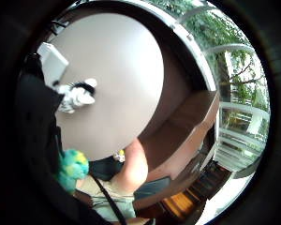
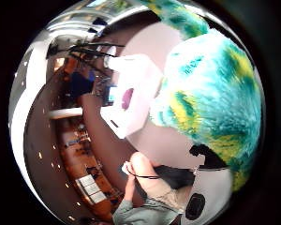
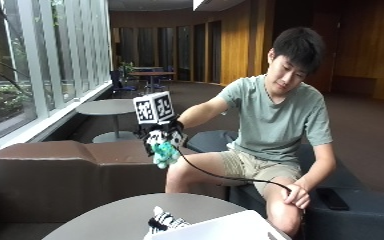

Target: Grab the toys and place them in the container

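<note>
The gloved right hand (image 3: 160,136) is raised well above the round table (image 3: 105,220), with its fingers curled around a teal and yellow plush toy (image 3: 165,154). The toy hangs below the hand. In the thumb side palm view its fur (image 2: 210,98) fills much of the field, which confirms that it sits close against the palm.

The white container (image 3: 225,227) stands at the near edge of the table. It lies below the hand and offset toward the person's side. In the thumb side palm view its open top (image 2: 131,93) appears beside the held toy rather than directly beneath it, so the hand is judged to need a sideways shift before lowering.

A second toy, a black and white striped plush (image 3: 164,220), lies on the table just beside the container wall. The little finger side palm view shows it (image 1: 77,93) near the container corner (image 1: 51,61).

The bare hand (image 3: 297,196) rests on the person's knee, away from the table.

Step in hand, as judged: carry the held toy over the container opening, then release. The striped toy remains to be collected.
</note>
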`<move>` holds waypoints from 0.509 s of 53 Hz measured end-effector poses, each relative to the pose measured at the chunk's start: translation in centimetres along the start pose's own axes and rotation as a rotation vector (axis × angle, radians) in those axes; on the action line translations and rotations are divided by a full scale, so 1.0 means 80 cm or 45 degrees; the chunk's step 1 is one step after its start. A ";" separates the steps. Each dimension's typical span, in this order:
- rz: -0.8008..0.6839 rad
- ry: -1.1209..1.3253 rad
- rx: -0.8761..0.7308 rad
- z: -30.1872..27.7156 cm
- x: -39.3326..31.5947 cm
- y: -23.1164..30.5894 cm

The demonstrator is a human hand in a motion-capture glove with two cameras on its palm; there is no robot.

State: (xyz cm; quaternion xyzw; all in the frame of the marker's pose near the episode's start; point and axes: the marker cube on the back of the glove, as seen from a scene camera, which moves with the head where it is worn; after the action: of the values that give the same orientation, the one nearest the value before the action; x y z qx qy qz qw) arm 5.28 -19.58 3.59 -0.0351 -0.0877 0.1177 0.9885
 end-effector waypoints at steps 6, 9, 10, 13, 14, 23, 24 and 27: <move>-0.091 0.015 0.084 -0.064 -0.083 -0.016; -0.127 0.023 0.114 -0.083 -0.120 -0.026; -0.138 0.026 0.122 -0.089 -0.131 -0.028; -0.171 0.038 0.153 -0.102 -0.171 -0.042; -0.183 0.043 0.164 -0.106 -0.185 -0.048; -0.277 0.050 0.142 -0.098 -0.285 -0.075; -0.285 0.049 0.134 -0.094 -0.295 -0.077; -0.331 0.045 0.123 -0.078 -0.323 -0.085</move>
State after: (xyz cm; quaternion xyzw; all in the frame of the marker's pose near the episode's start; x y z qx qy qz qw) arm -16.74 -32.68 -6.19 0.0222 -0.0684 -0.0080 0.9974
